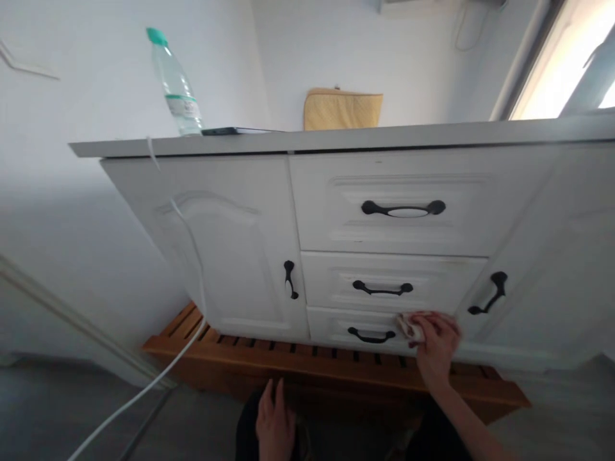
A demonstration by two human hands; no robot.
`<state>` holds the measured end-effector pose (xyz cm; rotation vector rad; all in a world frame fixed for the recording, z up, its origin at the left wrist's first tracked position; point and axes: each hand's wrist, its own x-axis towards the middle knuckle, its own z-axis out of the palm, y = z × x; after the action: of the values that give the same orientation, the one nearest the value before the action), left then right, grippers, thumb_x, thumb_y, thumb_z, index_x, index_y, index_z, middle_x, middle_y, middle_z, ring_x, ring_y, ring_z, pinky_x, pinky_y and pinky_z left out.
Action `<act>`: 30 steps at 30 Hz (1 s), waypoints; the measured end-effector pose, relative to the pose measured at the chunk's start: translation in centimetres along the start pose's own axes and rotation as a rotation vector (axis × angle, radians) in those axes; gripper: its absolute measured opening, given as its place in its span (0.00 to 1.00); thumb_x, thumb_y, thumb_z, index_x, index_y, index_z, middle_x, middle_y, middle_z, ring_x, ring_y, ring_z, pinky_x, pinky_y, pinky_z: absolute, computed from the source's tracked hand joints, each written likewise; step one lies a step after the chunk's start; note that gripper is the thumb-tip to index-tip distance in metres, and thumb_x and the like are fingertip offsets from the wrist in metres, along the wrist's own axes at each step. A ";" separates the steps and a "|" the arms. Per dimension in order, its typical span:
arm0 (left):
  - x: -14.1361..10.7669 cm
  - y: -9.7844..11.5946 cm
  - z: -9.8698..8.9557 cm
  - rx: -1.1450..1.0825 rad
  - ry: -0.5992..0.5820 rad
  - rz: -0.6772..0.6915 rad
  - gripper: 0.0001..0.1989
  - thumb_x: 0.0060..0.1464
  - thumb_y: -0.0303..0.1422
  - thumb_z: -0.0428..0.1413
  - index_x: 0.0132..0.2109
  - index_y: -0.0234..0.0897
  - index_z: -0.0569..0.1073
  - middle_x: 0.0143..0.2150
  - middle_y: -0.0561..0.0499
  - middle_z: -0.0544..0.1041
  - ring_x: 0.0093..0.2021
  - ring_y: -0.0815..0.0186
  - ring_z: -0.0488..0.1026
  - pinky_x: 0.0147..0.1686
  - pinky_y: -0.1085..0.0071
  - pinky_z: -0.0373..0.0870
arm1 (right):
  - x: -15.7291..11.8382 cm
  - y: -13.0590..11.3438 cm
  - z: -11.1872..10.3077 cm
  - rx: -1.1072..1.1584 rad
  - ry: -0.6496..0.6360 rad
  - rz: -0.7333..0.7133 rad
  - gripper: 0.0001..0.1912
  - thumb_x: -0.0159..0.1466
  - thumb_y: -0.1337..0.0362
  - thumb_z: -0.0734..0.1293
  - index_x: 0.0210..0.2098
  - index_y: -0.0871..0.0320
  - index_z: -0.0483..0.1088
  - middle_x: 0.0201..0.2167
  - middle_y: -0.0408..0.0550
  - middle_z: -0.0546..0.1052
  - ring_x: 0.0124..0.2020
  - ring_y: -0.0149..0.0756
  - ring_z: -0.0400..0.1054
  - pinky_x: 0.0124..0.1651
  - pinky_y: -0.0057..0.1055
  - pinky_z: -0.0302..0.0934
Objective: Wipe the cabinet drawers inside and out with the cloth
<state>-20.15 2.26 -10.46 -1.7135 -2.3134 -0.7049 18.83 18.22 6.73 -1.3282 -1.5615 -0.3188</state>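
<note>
While the right hand pinches one cloth against the lowest of three drawers, the left hand — fingers loosely extended — lies by one leg. Five handles (three on drawers, two on doors) sit below one bottle.

Right hand: fingers bent over a crumpled cloth, at the right part of the bottom drawer, beside its black handle. Left hand: no object seen in it; low, fingers extended, next to a dark-clothed knee. Slatted wooden base below the white cabinet door. Surface above: clear bottle, green cap, upright near left end; flat dark object just beside it. White cable hangs over the front edge, running to lower left.
</note>
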 end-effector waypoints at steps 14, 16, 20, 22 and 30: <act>0.5 -1.1 -1.4 0.369 -0.215 -0.168 0.20 0.67 0.31 0.43 0.57 0.39 0.76 0.61 0.43 0.74 0.63 0.55 0.66 0.51 0.59 0.65 | -4.4 -22.1 15.0 0.060 -0.479 -0.463 0.27 0.70 0.70 0.61 0.65 0.42 0.66 0.61 0.43 0.75 0.60 0.45 0.65 0.56 0.41 0.60; 0.6 -1.3 -1.5 0.369 -0.228 -0.159 0.20 0.66 0.31 0.45 0.56 0.39 0.76 0.60 0.42 0.74 0.62 0.55 0.66 0.52 0.58 0.65 | -4.2 -21.8 15.6 0.093 -0.544 -0.567 0.25 0.71 0.67 0.61 0.65 0.44 0.67 0.63 0.40 0.74 0.61 0.41 0.66 0.58 0.38 0.61; 0.9 -1.1 -1.8 0.385 -0.265 -0.154 0.19 0.65 0.31 0.45 0.53 0.39 0.78 0.59 0.43 0.74 0.62 0.55 0.66 0.53 0.58 0.64 | -3.1 -18.8 14.4 0.105 -0.556 -0.706 0.26 0.71 0.69 0.61 0.66 0.44 0.65 0.64 0.37 0.73 0.60 0.35 0.67 0.58 0.34 0.60; 1.0 -0.9 -1.9 0.407 -0.273 -0.155 0.19 0.66 0.31 0.44 0.53 0.40 0.78 0.60 0.44 0.74 0.64 0.55 0.65 0.53 0.59 0.63 | -2.6 -16.6 12.7 0.078 -0.535 -0.738 0.25 0.72 0.68 0.61 0.66 0.45 0.65 0.63 0.37 0.74 0.60 0.36 0.67 0.58 0.36 0.59; 0.6 -0.7 -1.9 0.437 -0.235 -0.091 0.18 0.67 0.32 0.44 0.51 0.41 0.78 0.59 0.46 0.75 0.64 0.56 0.64 0.51 0.61 0.62 | -1.0 -7.0 4.5 -0.024 -0.568 -0.551 0.32 0.65 0.76 0.65 0.62 0.39 0.70 0.57 0.36 0.79 0.53 0.38 0.71 0.58 0.38 0.57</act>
<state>-21.27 1.77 -8.76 -1.5616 -2.4706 0.0045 10.43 18.45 6.61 -1.0275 -2.4123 -0.3099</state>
